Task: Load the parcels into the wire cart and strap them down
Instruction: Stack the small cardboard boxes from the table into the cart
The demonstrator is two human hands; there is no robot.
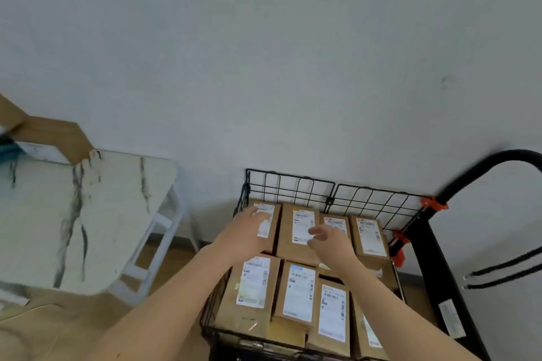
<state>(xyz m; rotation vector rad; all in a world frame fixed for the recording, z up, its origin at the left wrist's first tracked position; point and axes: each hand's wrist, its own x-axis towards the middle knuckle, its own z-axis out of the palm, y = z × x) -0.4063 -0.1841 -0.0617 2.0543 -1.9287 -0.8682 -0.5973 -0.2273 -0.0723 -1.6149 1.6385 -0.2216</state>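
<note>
Parcels (296, 290): brown cartons with white shipping labels, packed flat in the wire cart (293, 184), right of centre against the wall (264, 53). I see a far row of four and a near row.

Hard to read:
- Label print is too small to make out.
- The near-right cartons are cut off by the frame edge and partly covered by my right forearm.
- I can't tell what lies under the top layer.
- Both hands are motion-blurred.

Around it:
- The black cart handle (484, 167) curves up at far right.
- Orange clips (434, 204) sit where the mesh meets the frame.
- Two black cords (504, 271) with metal tips come in from the right edge, apart from the parcels. No strap lies across the load.
- A marble-pattern table (88, 214) stands to the left, well apart from the cart. A cardboard box (50, 132) sits on its far edge, mostly cropped.

Hands:
- The left hand (249, 233) is palm down on the far-left parcel (271, 224), fingers fairly straight and resting, not gripping.
- The right hand (330, 240) hovers over the far middle cartons. Its fingers are loosely curled and I see nothing in them.
</note>
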